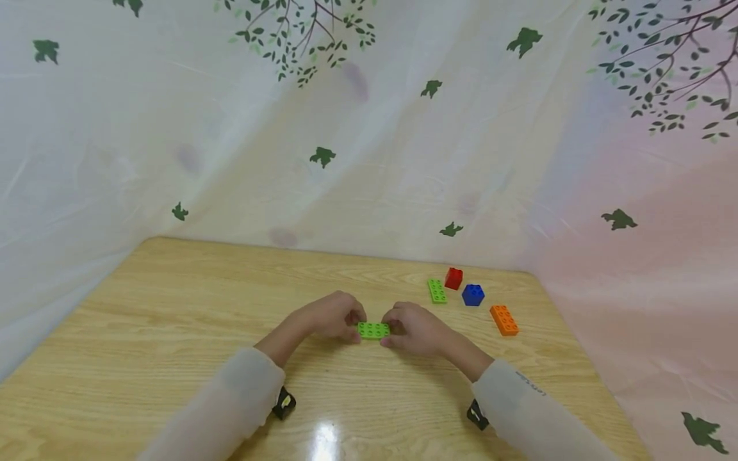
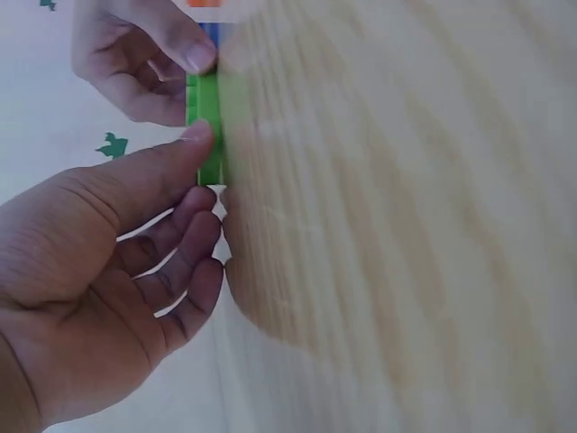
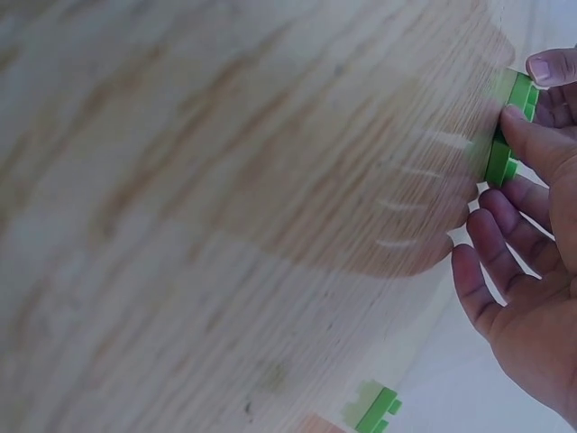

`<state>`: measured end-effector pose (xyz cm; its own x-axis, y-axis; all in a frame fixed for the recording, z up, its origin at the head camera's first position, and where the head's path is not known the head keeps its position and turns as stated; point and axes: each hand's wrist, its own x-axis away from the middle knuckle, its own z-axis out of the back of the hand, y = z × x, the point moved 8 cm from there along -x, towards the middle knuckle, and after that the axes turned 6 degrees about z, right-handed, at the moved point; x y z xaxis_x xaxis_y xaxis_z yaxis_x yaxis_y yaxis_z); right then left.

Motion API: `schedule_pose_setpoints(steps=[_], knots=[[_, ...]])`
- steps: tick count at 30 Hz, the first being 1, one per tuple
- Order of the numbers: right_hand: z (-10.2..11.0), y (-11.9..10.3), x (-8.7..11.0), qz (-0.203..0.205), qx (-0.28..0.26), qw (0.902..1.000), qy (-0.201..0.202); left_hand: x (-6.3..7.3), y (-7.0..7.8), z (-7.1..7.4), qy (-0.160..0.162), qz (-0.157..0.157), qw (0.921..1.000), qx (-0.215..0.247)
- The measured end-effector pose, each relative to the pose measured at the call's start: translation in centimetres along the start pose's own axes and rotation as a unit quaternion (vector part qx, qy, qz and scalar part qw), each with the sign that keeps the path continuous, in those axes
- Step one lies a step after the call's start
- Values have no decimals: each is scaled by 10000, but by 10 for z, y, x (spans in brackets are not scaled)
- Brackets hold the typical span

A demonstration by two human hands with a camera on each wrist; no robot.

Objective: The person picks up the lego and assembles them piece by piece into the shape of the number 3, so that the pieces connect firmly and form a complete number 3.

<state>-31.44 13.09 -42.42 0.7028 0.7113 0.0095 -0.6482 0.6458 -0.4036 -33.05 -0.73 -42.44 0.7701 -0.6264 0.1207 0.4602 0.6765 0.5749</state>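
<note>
A light green toy building brick (image 1: 373, 330), flat with studs on top, lies on the table between both hands. My left hand (image 1: 336, 315) pinches its left end, thumb on the near side. At the other end my right hand (image 1: 416, 329) pinches it the same way. In the left wrist view, the left thumb (image 2: 171, 167) presses the brick's side, with the remaining fingers loosely bent below. The right wrist view shows the right thumb (image 3: 534, 142) across the brick's side; the index finger is partly hidden behind it.
Towards the table's back right lie another green brick (image 1: 437, 291), a red brick (image 1: 453, 278), a blue brick (image 1: 473, 295) and an orange brick (image 1: 504, 320). Behind the wooden table (image 1: 173, 307) hangs a pale cloth (image 1: 242, 160) with leaf prints.
</note>
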Motion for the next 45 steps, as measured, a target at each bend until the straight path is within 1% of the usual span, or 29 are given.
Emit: schedule_pose_setpoints(steps=[3,7,12,15,23,29,32,40,45], knots=[[0,0,0,15,7,10000,24,1,2,0,33,-30,10000,22],[-1,-1,-1,66,-3,10000,67,4,0,-1,84,-40,9998,171],[-1,-2,-1,120,-89,9998,160,6,-3,-1,159,-236,9986,446],[-1,-3,0,44,-153,9998,139,7,-6,-2,183,-296,9976,602],[-3,-6,1,-31,-208,9997,127,9,-13,-8,250,-131,9960,843],[-4,-7,1,41,-223,9997,118,12,-16,-10,263,-12,9954,920],[-3,-9,1,117,-198,9997,121,12,-17,-9,244,-13,9951,953],[-2,-8,3,135,-23,9999,81,14,-15,-9,214,-71,9945,1025],[-3,-8,4,160,-19,9999,63,14,-15,-11,154,-29,9940,1086]])
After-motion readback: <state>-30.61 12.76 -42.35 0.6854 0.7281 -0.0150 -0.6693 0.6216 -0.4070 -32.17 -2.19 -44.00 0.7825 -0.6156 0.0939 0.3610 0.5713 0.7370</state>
